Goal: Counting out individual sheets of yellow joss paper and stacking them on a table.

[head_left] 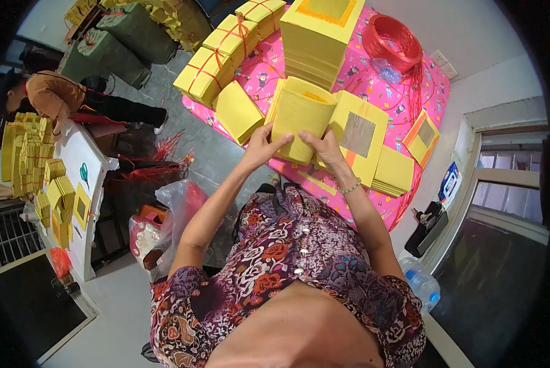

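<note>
Between my two hands a stack of yellow paper sheets (299,116) stands tilted, its upper edge bowed into a curve. My left hand (262,146) closes on its left side, thumb pressed against the front sheet. On the other side my right hand (327,150) grips it the same way, with a beaded bracelet on the wrist. The fingers behind the paper are hidden. To the right lies a yellow stack with a silvery square (359,133) on top. A smaller yellow stack (239,113) is just left of my left hand.
A pink patterned cloth (434,92) covers the table. On it stand a tall yellow paper stack (311,61), bundles tied with red string (207,73) and a red string coil (392,43). At left, a person (51,95) bends over a white table (72,159) with green scissors (83,173).
</note>
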Demonstrator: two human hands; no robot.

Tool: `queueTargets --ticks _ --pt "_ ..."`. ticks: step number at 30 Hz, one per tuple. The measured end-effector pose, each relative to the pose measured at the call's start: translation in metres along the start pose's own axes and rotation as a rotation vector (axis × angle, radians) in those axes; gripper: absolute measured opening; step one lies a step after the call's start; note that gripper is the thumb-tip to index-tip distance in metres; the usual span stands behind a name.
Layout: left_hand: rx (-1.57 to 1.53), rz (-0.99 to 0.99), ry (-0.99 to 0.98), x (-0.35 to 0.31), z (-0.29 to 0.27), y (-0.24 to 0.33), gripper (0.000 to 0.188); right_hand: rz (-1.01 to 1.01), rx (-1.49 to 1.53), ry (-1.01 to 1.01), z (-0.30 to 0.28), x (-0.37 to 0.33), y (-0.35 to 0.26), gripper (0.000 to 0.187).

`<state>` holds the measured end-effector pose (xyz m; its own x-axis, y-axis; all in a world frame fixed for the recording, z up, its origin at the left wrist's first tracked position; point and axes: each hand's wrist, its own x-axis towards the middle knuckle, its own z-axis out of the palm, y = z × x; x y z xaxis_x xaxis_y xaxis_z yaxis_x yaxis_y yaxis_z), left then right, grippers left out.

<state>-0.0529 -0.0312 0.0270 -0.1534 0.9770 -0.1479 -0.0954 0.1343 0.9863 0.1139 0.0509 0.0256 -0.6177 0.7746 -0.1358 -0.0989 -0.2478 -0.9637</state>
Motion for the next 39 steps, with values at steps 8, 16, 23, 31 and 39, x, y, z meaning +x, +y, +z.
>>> queueTargets --ticks 8,16,23,31,39 --pt "0.262 0.432 0.354 -0.006 0.011 0.024 0.055 -0.089 -0.078 0.013 0.009 -0.011 -0.02 0.048" --pt "-0.039 0.267 0.138 -0.018 0.018 0.039 0.035 -0.121 -0.077 0.043 0.02 -0.018 -0.039 0.041" --pt "-0.021 0.27 0.155 -0.026 0.022 0.054 0.034 -0.142 -0.031 0.038 0.023 -0.023 -0.049 0.039" --pt "0.047 0.371 0.212 -0.033 0.03 0.06 0.036 -0.132 -0.048 0.041 0.031 -0.028 -0.062 0.038" --pt "0.095 0.371 0.203 -0.04 0.021 0.041 0.039 -0.201 -0.192 0.059 0.033 -0.03 -0.065 0.035"
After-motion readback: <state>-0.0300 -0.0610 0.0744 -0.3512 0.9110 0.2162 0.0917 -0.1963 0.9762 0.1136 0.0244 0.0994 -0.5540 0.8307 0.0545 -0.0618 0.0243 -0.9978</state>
